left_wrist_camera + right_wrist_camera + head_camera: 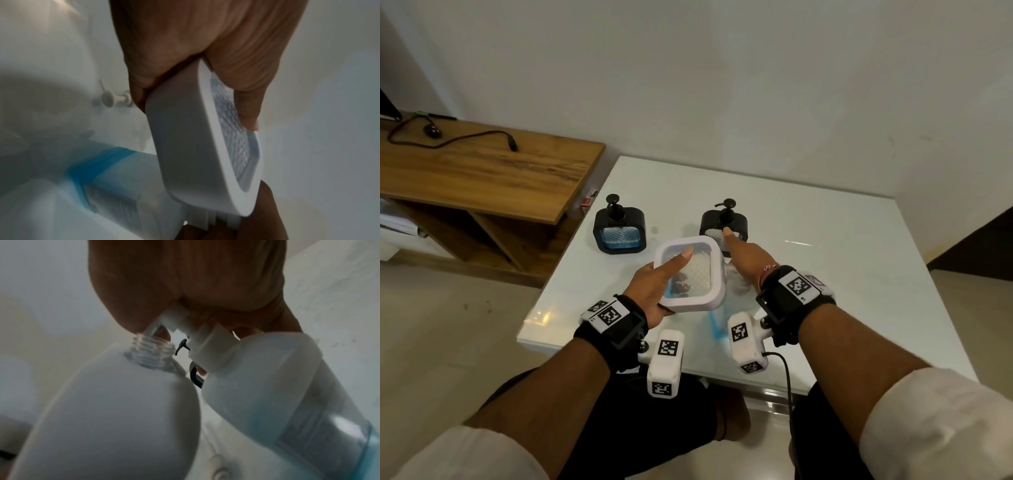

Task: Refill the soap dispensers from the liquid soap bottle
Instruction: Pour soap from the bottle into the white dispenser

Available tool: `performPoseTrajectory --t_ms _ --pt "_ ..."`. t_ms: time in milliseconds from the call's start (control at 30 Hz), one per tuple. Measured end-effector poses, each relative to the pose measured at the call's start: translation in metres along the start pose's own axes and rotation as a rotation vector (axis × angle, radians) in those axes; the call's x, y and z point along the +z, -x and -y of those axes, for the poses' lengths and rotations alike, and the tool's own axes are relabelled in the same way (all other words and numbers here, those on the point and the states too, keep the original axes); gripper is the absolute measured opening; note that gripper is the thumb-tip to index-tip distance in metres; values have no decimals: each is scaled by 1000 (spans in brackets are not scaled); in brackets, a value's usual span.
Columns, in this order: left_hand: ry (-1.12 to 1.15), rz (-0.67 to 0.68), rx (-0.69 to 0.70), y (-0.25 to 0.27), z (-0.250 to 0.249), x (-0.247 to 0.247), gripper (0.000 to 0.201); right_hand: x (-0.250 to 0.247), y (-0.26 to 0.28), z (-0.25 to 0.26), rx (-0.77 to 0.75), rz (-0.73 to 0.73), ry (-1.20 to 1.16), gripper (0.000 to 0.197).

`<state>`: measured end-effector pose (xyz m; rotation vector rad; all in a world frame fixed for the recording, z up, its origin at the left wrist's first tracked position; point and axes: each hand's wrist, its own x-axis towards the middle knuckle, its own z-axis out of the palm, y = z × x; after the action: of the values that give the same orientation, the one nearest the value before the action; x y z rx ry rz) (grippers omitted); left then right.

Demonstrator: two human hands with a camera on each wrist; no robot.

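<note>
My left hand [654,291] grips the white soap dispenser [690,274] tilted over the surface [825,274], and my right hand [748,260] holds the soap bottle [287,386] at its open neck.

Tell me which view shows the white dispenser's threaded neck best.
The right wrist view: the white dispenser's threaded neck is close, uncapped, its ridges plain, with the soap bottle's nozzle meeting it. In the head view the dispenser and right hand hide the neck. The left wrist view shows only the dispenser's side.
</note>
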<state>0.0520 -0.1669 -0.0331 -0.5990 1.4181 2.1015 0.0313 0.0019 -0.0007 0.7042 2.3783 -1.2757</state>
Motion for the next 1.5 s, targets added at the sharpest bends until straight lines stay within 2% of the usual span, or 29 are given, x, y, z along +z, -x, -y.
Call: performPoseTrajectory --t_ms 100,233,267,400,500,633,767,967,1100,1233,1367,1500 --pt "-15 -7 -2 -1 -1 0 65 2 0 -2 13 -28 66 68" --pt "-11 -1 -11 1 0 1 33 -2 1 -2 -12 7 22 66" --pt "-8 5 -19 1 1 1 32 -3 0 -1 -19 29 -12 65" --pt "4 16 -20 1 -1 -1 54 -2 0 1 -23 45 -41 63" --pt "-4 13 -18 0 -2 0 47 1 0 -2 16 1 36 66" --pt "2 8 -23 2 0 0 45 0 2 -2 9 3 21 68" --pt "0 9 -26 4 1 -2 61 -1 3 2 -10 59 -61 66" --pt "7 0 -26 1 -1 -1 51 4 0 -2 22 -23 49 69" --pt "25 -11 -31 -1 0 -4 70 -1 2 -2 -9 6 4 69" --pt "28 -12 -24 0 1 -6 66 -4 3 0 -41 67 -99 63" --pt "40 15 -19 -1 0 -4 55 0 1 -1 5 -2 -7 66" --pt "36 16 -13 -3 1 -4 57 -1 5 -1 1 -20 41 69"
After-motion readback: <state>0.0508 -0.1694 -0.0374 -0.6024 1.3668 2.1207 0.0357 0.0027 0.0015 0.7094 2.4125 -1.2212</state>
